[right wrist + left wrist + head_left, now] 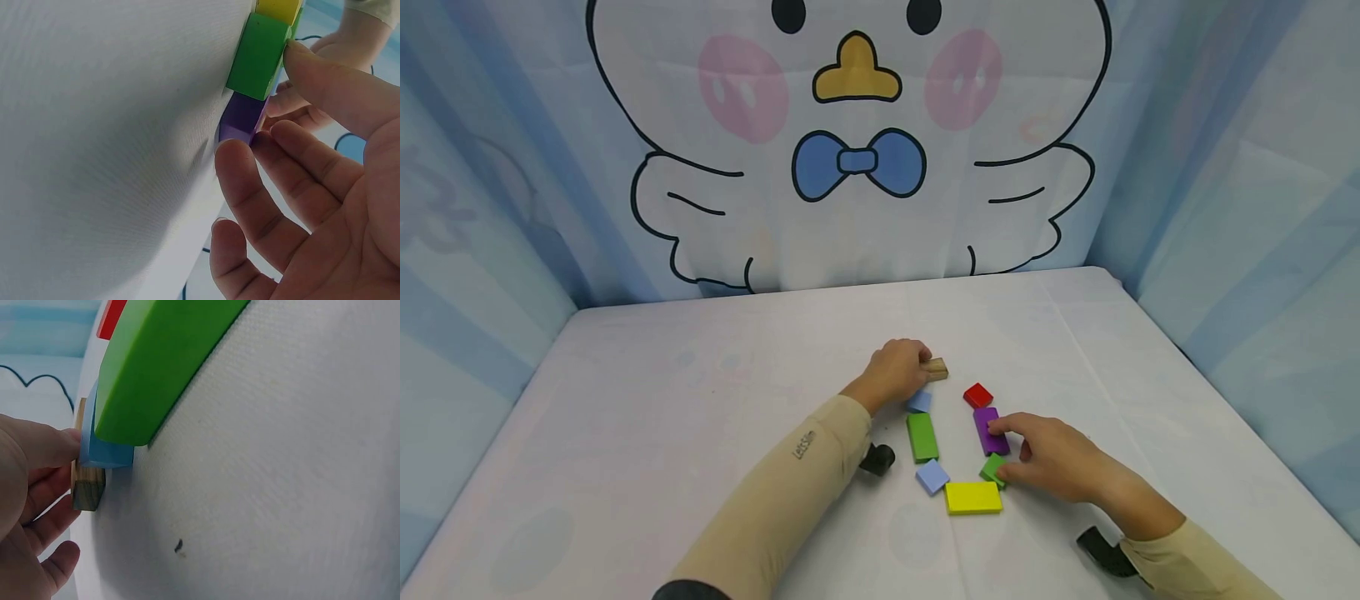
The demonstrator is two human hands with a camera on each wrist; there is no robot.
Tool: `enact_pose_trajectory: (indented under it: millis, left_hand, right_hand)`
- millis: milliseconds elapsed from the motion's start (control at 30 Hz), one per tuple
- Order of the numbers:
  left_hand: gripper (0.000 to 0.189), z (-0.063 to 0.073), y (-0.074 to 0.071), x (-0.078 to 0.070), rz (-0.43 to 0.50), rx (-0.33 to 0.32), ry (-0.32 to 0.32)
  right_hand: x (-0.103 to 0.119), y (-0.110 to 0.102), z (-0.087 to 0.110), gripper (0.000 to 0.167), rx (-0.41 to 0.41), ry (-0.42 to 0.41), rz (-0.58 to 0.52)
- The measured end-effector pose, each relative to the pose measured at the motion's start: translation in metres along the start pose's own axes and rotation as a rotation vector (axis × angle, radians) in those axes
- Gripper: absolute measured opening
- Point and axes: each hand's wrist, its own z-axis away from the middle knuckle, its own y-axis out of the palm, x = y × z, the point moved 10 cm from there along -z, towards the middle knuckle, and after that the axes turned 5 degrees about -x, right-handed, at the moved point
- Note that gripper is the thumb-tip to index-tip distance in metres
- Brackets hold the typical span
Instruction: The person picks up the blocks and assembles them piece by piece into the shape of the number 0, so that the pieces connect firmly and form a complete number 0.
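Note:
At the far end of a ring of blocks, my left hand [895,367] pinches a natural wood block [937,369] between thumb and fingers. Just below that hand lies a light blue block [919,402], followed by a long green block [922,437]. My right hand [1052,457] rests along the ring's right side. One fingertip touches the purple block [983,422], while the thumb touches a small green block [991,467]; the right wrist view shows these fingers loosely bent, not wrapped round anything. A red block [978,395] sits at the purple block's far end.
A yellow block [973,498] and another light blue block [932,477] form the ring's near end. All lie on a white cloth-covered table [662,417]. A printed curtain [865,233] stands behind it, with more curtain at both sides.

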Motion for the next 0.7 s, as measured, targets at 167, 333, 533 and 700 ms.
enact_pose_trajectory:
  millis: [167, 333, 533, 700]
  left_hand:
    - [0.029, 0.0, 0.0, 0.0, -0.022, -0.005, -0.005]
    - [0.027, -0.001, 0.0, -0.002, -0.045, -0.019, 0.007]
    - [0.027, 0.0, 0.001, -0.007, -0.038, -0.008, 0.034]
    - [0.027, 0.0, 0.003, -0.01, -0.036, -0.003, 0.046]
  right_hand:
    - [0.0, 0.0, 0.0, 0.053, 0.003, 0.016, -0.005]
    - [-0.001, 0.002, 0.0, 0.054, 0.011, 0.026, -0.011]
    - [-0.001, 0.001, 0.0, 0.054, 0.009, 0.018, -0.01]
    - [0.0, 0.0, 0.0, 0.054, 0.005, 0.014, -0.007]
